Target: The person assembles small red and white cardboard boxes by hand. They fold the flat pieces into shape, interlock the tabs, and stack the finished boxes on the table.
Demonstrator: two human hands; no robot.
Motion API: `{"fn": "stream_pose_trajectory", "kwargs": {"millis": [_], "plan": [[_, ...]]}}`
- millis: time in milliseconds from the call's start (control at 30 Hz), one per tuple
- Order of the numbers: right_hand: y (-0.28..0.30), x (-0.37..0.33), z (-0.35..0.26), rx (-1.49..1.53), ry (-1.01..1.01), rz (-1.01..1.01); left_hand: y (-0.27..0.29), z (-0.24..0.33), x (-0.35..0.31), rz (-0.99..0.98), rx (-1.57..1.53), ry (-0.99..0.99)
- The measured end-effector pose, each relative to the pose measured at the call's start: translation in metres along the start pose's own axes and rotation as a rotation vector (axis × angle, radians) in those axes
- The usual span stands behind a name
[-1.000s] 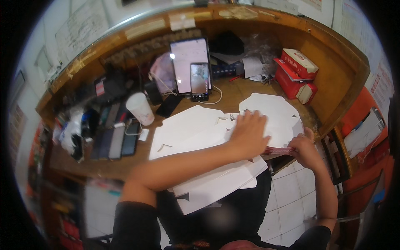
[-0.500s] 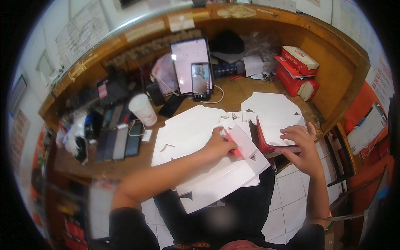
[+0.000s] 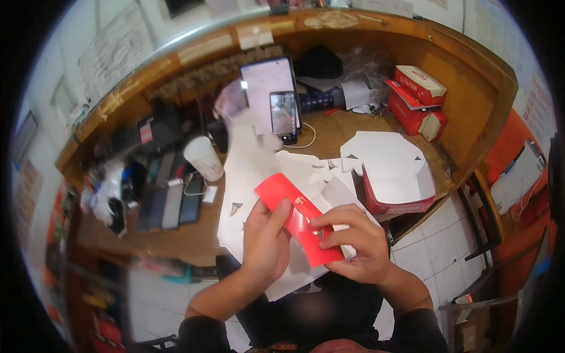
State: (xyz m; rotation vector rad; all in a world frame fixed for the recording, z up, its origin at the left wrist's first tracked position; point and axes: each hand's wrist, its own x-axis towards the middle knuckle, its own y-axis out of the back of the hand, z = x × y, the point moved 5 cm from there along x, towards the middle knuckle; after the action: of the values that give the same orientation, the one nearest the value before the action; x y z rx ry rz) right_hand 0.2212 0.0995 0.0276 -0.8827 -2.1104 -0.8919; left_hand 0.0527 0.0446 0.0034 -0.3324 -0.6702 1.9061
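Observation:
A cardboard box blank, its glossy red panel (image 3: 297, 220) facing up, is gripped at both ends above my lap. My left hand (image 3: 265, 238) holds its left side, thumb pressed on the red face. On the other side my right hand (image 3: 360, 246) is closed on the right part, fingers bent over the red surface. A blurred white flap (image 3: 253, 138) rises beyond my left hand; it seems to be part of the same blank. Flat white blanks (image 3: 232, 226) lie beneath, partly hidden by my hands. A folded open box (image 3: 400, 207), red outside and white inside, stands to the right.
Behind, a tablet (image 3: 265, 73) and a phone (image 3: 282, 115) lean upright. A white cup (image 3: 203, 157) and several phones (image 3: 170, 203) sit at left. Stacked red boxes (image 3: 418, 106) occupy the back right corner. A wooden ledge (image 3: 353, 22) rims the desk.
My right hand has left the open box and moved left onto the red panel. My left hand has turned and lifted the blank, showing more red; a white flap has swung up.

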Motion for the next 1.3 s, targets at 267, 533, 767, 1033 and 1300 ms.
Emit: {"fn": "stream_pose_trajectory", "kwargs": {"millis": [267, 533, 767, 1033, 1300], "plan": [[-0.014, 0.028, -0.037, -0.014, 0.155, -0.008, 0.014, 0.034, -0.049, 0.028, 0.053, -0.278], [-0.028, 0.033, -0.034, -0.079, 0.144, 0.185, -0.004, 0.021, -0.060, 0.025, -0.061, -0.302], [-0.021, 0.026, -0.032, -0.031, 0.206, 0.262, 0.005, 0.029, -0.049, 0.043, -0.085, -0.322], [-0.033, 0.031, -0.025, -0.137, 0.210, 0.066, 0.003, 0.030, -0.044, 0.183, 0.052, -0.323], [-0.027, 0.028, -0.026, -0.130, 0.146, 0.110, -0.001, 0.019, -0.053, 0.116, -0.088, -0.314]]}}
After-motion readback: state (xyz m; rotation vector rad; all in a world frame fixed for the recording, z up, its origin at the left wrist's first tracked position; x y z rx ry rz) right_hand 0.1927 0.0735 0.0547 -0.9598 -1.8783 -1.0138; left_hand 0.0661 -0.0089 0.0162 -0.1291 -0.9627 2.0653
